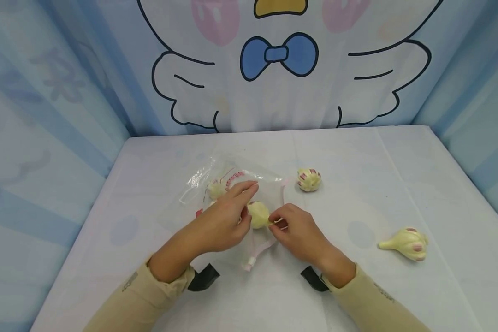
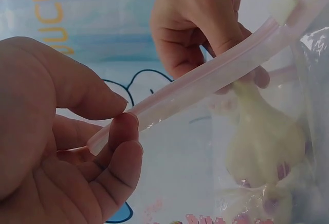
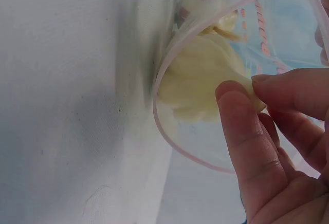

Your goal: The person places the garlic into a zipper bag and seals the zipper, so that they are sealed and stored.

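Note:
A clear zip bag (image 1: pixel 197 182) with a pink-edged mouth and red print lies on the table, its mouth held open. My left hand (image 1: pixel 222 223) pinches the bag's rim (image 2: pixel 200 88) between thumb and fingers. By its stem, my right hand (image 1: pixel 300 233) pinches a pale yellow garlic bulb (image 3: pixel 200 77) with purple patches. That bulb sits within the bag's mouth, its round end pointing inward. Deeper in the bag, another garlic bulb (image 3: pixel 203 8) shows behind the held one; in the head view the left hand partly covers the bag's contents.
One garlic bulb (image 1: pixel 309 179) lies on the white table (image 1: pixel 348 157) just beyond the bag, to the right. Another garlic bulb (image 1: pixel 408 244) rests farther right, stem toward the hands. A printed curtain (image 1: pixel 274 101) hangs along the table's back edge, with more curtain at both sides.

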Action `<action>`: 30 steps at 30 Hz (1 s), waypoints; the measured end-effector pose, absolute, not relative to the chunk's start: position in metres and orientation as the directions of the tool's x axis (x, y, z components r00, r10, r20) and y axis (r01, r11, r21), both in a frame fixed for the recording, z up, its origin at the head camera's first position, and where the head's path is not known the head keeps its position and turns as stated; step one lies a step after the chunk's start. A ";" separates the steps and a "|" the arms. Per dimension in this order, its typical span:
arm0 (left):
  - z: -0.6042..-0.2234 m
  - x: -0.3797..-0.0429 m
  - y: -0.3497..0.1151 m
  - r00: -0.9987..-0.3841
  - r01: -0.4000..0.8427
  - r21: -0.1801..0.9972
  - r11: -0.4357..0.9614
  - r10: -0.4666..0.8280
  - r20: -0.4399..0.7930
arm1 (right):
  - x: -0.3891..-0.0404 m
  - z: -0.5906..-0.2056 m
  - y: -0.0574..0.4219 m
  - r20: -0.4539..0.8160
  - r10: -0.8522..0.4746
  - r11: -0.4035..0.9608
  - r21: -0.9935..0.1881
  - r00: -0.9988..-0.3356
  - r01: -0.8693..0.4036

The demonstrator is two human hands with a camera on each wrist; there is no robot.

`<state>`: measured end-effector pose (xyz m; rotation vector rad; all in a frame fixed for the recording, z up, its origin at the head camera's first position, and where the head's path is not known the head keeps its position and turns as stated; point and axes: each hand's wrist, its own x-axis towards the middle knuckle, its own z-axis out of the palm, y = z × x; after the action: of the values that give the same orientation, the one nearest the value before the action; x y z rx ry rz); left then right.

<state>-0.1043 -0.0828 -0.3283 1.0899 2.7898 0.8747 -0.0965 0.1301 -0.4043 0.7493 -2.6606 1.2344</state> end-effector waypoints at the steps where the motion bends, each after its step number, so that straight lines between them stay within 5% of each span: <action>1: -0.328 -0.104 -0.083 -0.755 0.618 0.512 0.597 0.632 0.175 | -0.097 -0.404 0.130 0.307 -0.381 0.554 -0.679 -0.872 -0.481; 18: -0.330 -0.104 -0.083 -0.753 0.614 0.533 0.582 0.635 0.174 | -0.098 -0.410 0.117 0.510 -0.225 0.741 -0.464 -0.830 -0.486; 30: -0.330 -0.103 -0.082 -0.754 0.614 0.530 0.585 0.633 0.175 | -0.099 -0.410 0.110 0.507 -0.252 0.752 -0.433 -0.824 -0.497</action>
<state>-0.1031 -0.0818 -0.3302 1.0891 2.7671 0.9063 -0.0993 0.1098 -0.4100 0.5700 -2.5281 0.7937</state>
